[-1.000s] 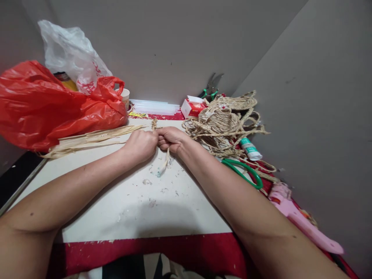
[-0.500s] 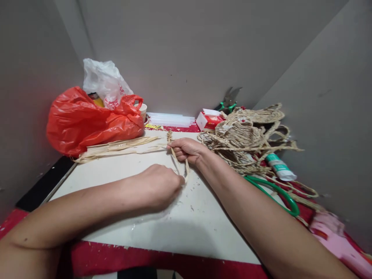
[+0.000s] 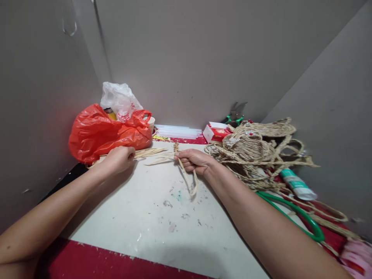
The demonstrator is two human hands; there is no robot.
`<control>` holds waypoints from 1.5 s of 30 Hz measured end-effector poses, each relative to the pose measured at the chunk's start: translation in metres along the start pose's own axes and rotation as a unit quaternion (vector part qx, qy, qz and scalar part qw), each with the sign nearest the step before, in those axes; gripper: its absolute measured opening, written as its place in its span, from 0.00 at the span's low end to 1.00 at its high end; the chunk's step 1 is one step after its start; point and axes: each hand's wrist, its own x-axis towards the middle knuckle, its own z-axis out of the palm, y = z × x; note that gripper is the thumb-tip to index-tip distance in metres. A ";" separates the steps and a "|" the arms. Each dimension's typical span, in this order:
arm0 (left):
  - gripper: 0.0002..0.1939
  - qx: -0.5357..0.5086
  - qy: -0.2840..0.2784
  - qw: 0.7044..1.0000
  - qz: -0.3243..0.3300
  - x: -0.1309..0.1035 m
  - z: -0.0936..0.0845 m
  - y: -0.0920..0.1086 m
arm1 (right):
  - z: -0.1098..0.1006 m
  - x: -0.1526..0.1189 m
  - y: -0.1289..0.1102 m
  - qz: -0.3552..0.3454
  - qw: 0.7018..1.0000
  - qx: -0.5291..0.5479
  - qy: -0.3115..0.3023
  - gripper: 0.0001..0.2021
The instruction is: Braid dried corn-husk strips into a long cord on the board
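My right hand (image 3: 193, 159) is closed on a short braid of pale dried straw (image 3: 176, 148) at the middle of the white board (image 3: 130, 213). Loose strands (image 3: 193, 188) hang from it toward me, and another strand points left. My left hand (image 3: 122, 158) is over the bundle of dry straw strips (image 3: 151, 152) in front of the red bag. Its fingers are curled, and whatever they may hold is hidden.
A red plastic bag (image 3: 93, 135) and a white bag (image 3: 119, 99) stand back left, beside a cup (image 3: 151, 124). Clear sticks (image 3: 180, 131), a red box (image 3: 217, 132), pliers (image 3: 236, 114), coiled braided rope (image 3: 252, 143), a green-and-white tube (image 3: 298, 184) and a green handle (image 3: 308, 223) lie behind and right.
My left hand has left the strands below my right hand and moved left to the straw bundle. My right hand still grips the braid. The whole view has shifted slightly.
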 end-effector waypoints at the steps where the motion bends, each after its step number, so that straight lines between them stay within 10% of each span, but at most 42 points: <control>1: 0.06 -0.079 0.002 0.997 0.001 -0.001 -0.005 0.005 | 0.000 0.000 0.000 0.000 1.000 0.000 -0.002 0.06; 7: 0.10 -0.504 -0.122 0.854 -0.044 0.003 -0.016 0.042 | 0.000 0.001 -0.001 -0.009 1.000 0.008 -0.017 0.05; 17: 0.11 -0.643 -0.223 0.715 -0.157 0.035 0.060 0.080 | -0.006 0.005 0.000 -0.048 0.998 0.017 -0.046 0.04; 29: 0.06 -0.616 -0.247 0.729 -0.168 0.035 0.071 0.093 | -0.001 0.005 0.004 -0.083 0.996 -0.034 0.007 0.16; 39: 0.10 -0.534 -0.195 0.813 -0.127 0.036 0.073 0.097 | 0.001 0.004 0.006 -0.097 0.993 -0.051 0.038 0.17; 45: 0.09 -0.628 -0.106 0.758 -0.141 0.042 0.068 0.092 | -0.003 0.004 0.003 -0.102 0.994 -0.033 -0.001 0.19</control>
